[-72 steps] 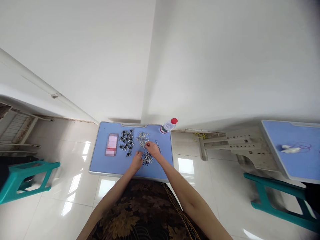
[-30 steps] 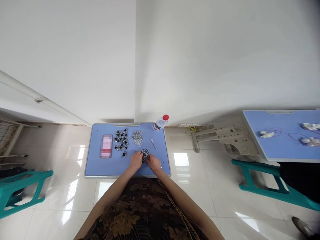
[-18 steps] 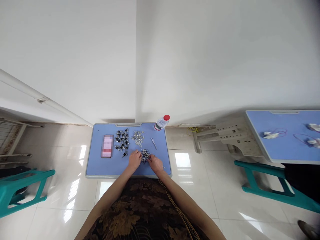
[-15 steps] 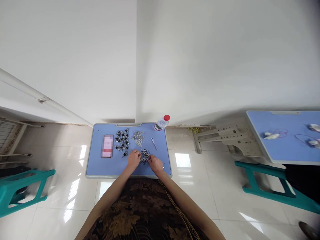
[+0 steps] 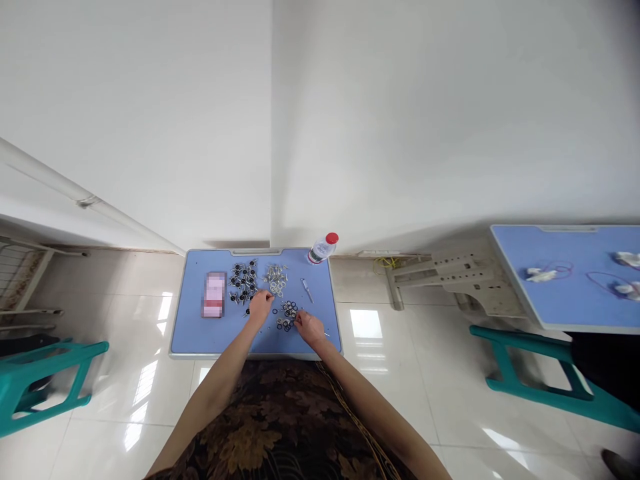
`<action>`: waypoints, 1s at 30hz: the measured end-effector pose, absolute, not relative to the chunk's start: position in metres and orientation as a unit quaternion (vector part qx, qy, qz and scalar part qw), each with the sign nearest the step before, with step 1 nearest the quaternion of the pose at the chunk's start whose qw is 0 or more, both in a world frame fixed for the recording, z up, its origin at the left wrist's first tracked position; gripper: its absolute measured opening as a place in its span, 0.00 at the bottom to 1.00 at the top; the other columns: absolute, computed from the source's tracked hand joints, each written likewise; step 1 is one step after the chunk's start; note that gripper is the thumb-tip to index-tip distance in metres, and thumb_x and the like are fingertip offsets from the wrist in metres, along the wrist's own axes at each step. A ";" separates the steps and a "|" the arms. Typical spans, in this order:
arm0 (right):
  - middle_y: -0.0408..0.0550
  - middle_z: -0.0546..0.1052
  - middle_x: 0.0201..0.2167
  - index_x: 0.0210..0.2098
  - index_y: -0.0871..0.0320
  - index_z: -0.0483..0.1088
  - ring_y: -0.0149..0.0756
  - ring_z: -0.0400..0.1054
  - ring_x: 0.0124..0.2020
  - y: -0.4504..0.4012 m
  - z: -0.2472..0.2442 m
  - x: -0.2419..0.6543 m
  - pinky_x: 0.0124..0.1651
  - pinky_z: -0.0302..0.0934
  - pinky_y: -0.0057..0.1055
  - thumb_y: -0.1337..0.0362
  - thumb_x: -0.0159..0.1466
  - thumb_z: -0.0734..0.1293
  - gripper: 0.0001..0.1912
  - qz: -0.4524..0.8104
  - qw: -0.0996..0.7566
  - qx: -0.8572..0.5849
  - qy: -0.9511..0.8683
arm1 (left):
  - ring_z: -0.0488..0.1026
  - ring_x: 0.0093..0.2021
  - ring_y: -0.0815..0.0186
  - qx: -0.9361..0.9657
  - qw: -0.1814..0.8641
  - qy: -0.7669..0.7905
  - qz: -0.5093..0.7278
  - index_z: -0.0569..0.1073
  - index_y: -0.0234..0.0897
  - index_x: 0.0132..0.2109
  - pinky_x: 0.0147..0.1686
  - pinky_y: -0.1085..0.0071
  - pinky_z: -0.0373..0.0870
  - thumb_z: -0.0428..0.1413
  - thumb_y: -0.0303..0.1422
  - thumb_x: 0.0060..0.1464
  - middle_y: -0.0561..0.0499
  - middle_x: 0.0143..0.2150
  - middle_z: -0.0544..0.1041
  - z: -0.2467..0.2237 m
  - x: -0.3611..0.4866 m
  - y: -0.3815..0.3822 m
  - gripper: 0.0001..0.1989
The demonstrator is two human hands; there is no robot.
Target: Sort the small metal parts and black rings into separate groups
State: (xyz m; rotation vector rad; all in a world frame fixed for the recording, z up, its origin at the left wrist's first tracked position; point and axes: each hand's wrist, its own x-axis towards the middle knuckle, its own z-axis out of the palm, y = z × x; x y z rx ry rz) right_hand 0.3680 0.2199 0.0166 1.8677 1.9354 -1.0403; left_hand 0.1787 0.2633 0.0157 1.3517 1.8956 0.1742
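My left hand (image 5: pixel 261 307) reaches over the middle of the blue table, its fingers pinched together close to the pale rings and small metal parts (image 5: pixel 277 280). Whatever is between those fingertips is too small to make out. Just beyond its left side lie many black-headed metal pieces with thin shanks (image 5: pixel 244 279). My right hand (image 5: pixel 309 327) rests at the right edge of a loose pile of dark rings (image 5: pixel 288 309). Its thumb and fingers are also pressed together, and what they pinch is hidden.
On the blue table (image 5: pixel 190 337) a pink, blurred rectangular item (image 5: pixel 214 295) lies at left. A pen (image 5: pixel 307 291) is at right, behind it a red-capped water bottle (image 5: pixel 323 249). A second blue table (image 5: pixel 580 267) and green stools (image 5: pixel 537 373) stand to the sides.
My left hand has moved up and left, away from the dark rings toward the pale rings, uncovering part of the dark pile. My right hand has stayed almost in place.
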 end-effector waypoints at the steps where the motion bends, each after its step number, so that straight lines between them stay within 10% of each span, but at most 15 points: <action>1: 0.53 0.81 0.46 0.48 0.57 0.75 0.43 0.76 0.47 0.221 0.017 0.368 0.43 0.60 0.30 0.65 0.70 0.65 0.09 -0.359 0.126 0.640 0.668 | 0.73 0.43 0.62 0.532 0.394 0.747 0.066 0.75 0.35 0.36 0.43 0.68 0.69 0.56 0.29 0.63 0.43 0.48 0.78 0.015 0.179 0.265 0.06; 20: 0.49 0.82 0.32 0.31 0.59 0.78 0.40 0.75 0.36 0.247 0.004 0.367 0.41 0.67 0.33 0.53 0.58 0.68 0.15 -0.554 -0.223 0.638 0.487 | 0.78 0.40 0.64 0.579 0.504 0.620 0.160 0.79 0.38 0.46 0.45 0.69 0.74 0.52 0.30 0.62 0.50 0.40 0.82 0.027 0.202 0.244 0.12; 30: 0.48 0.82 0.39 0.43 0.54 0.78 0.39 0.75 0.41 0.233 0.015 0.363 0.43 0.65 0.31 0.63 0.65 0.66 0.10 -0.437 -0.043 0.630 0.641 | 0.77 0.34 0.65 0.538 0.436 0.708 0.140 0.79 0.38 0.40 0.41 0.71 0.72 0.52 0.30 0.63 0.50 0.32 0.81 0.023 0.184 0.253 0.10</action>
